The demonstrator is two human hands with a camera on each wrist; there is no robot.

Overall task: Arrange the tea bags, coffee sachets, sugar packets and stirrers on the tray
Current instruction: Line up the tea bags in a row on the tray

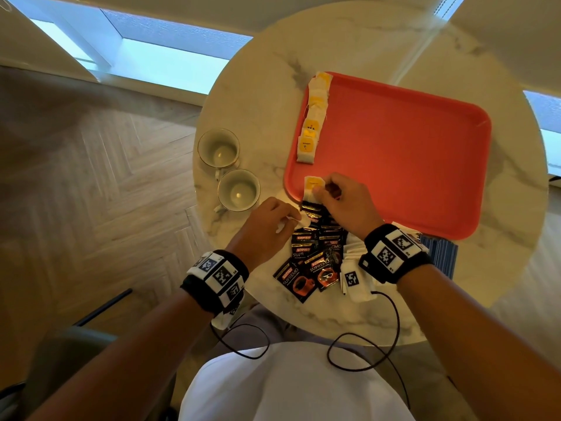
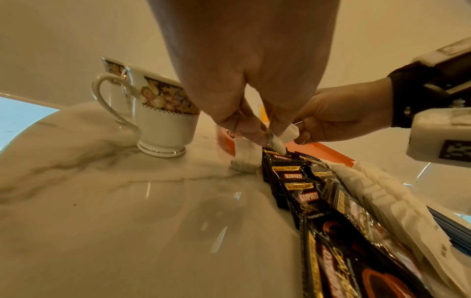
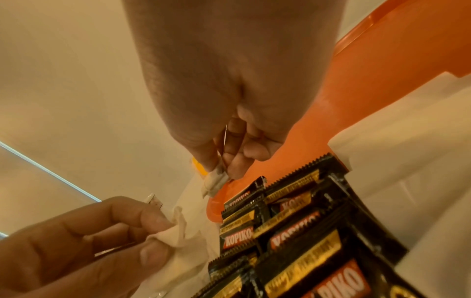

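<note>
Cups: two floral porcelain teacups [image 1: 218,148] stand at the table's left, clear of the work.
Left hand: the left hand [image 1: 267,221] pinches a crumpled white tea bag [image 2: 279,141] between thumb and fingertips, just above the far end of the sachet pile.
Coffee sachets: the black glossy coffee sachets [image 1: 315,247] lie overlapped on the round marble table [image 1: 349,317], their row running near to far, still off the tray.
Right hand: the right hand [image 1: 346,199] pinches a white tea bag with a yellow tag [image 1: 312,186] at the near-left corner of the red plastic tray [image 1: 425,165].
Tea bag row: a line of yellow-tagged tea bags [image 1: 312,117] runs along the tray's left edge; the held bag sits just near of its last one, so the likely placement continues that near-far line.
Far right: white sugar packets [image 1: 355,253] and blue stirrers [image 1: 443,253] wait on the table beside the right wrist.
</note>
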